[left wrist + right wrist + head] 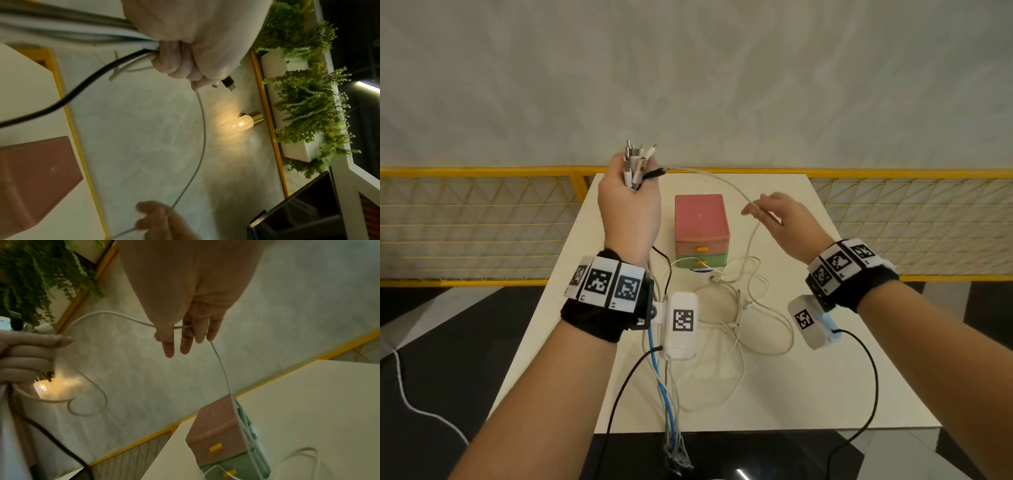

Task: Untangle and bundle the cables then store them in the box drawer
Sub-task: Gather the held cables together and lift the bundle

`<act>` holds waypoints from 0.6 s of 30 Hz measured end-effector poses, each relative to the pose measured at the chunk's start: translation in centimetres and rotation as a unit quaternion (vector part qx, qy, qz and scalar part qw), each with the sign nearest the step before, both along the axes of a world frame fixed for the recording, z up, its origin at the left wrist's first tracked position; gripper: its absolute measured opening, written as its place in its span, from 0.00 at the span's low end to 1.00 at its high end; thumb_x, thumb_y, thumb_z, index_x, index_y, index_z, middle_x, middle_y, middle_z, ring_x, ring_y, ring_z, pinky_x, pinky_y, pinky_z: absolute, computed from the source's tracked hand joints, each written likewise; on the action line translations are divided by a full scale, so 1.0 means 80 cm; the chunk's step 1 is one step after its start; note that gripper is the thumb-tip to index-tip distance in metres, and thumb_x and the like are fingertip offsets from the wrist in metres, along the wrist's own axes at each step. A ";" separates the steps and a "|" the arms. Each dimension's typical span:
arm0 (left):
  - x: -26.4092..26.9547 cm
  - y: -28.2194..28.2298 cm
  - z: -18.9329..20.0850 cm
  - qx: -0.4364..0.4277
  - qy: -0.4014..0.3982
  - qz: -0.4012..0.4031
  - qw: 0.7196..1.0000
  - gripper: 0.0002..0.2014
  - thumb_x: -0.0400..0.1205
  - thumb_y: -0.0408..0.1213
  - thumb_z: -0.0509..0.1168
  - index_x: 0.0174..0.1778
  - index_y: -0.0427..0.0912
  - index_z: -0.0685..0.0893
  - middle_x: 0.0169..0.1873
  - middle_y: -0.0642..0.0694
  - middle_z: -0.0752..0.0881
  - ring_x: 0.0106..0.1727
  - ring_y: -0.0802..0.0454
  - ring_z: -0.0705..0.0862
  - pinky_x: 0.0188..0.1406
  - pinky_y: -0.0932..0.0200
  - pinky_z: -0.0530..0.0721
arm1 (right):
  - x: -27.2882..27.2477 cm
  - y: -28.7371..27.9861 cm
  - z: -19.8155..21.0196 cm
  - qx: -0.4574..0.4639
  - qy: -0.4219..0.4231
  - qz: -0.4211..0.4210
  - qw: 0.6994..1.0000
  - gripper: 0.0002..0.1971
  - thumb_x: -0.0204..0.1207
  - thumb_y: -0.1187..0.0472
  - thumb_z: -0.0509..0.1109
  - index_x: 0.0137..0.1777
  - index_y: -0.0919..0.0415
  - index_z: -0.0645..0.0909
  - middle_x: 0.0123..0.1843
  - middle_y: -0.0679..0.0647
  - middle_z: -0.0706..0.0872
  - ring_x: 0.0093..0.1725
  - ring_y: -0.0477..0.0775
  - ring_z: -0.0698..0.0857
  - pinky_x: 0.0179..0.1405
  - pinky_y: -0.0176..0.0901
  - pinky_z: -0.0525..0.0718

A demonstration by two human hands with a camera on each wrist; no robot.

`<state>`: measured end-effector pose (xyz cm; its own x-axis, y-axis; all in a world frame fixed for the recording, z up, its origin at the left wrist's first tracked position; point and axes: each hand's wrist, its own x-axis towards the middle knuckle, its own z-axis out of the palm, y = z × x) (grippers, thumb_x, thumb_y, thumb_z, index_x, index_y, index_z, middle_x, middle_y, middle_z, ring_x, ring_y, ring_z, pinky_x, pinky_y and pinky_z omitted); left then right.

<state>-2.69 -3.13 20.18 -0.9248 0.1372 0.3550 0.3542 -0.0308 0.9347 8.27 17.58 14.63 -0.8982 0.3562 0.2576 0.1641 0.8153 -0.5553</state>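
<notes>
Presently, left fingers [176,65] curl tight round the gathered cables [635,171], plugs upward, with the left hand [628,205] raised left of the box [702,226]. Right fingers [186,344] are nearly straight, one white cable [736,188] threaded between them, the right hand [784,219] right of the box. Loose loops [790,337] lie before the box. Recommend sliding slowly, fist firm, freeing snags before pulling.

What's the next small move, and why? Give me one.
Probably slide the right hand down the white cable, drawing it clear of the loops on the table. The left hand grips the connector ends raised, and that cable runs from there through the right hand's fingers into the loops by the box.
</notes>
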 end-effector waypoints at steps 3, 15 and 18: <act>0.018 0.003 0.003 0.030 0.033 -0.058 0.997 0.11 0.84 0.31 0.66 0.62 0.42 0.83 0.49 0.59 0.85 0.44 0.76 0.83 0.45 0.76 0.79 | -0.009 0.000 0.012 0.030 0.068 -0.012 0.997 0.13 0.82 0.59 0.64 0.62 0.58 0.85 0.57 0.59 0.81 0.78 0.55 0.70 0.69 0.38 0.68; 0.035 0.015 -0.003 -0.143 0.014 -0.223 0.964 0.03 0.80 0.37 0.72 0.44 0.50 0.87 0.37 0.61 0.87 0.39 0.68 0.83 0.37 0.80 0.75 | 0.037 -0.037 0.102 0.279 0.196 0.019 0.940 0.10 0.81 0.53 0.66 0.53 0.54 0.87 0.47 0.50 0.86 0.41 0.53 0.86 0.43 0.46 0.76; 0.042 0.005 0.004 -0.109 -0.005 -0.214 0.971 0.05 0.79 0.43 0.73 0.42 0.46 0.88 0.36 0.53 0.88 0.38 0.63 0.84 0.38 0.78 0.76 | 0.069 -0.044 0.119 0.304 0.159 -0.020 0.939 0.13 0.81 0.48 0.65 0.47 0.54 0.86 0.38 0.47 0.86 0.28 0.47 0.74 0.29 0.39 0.68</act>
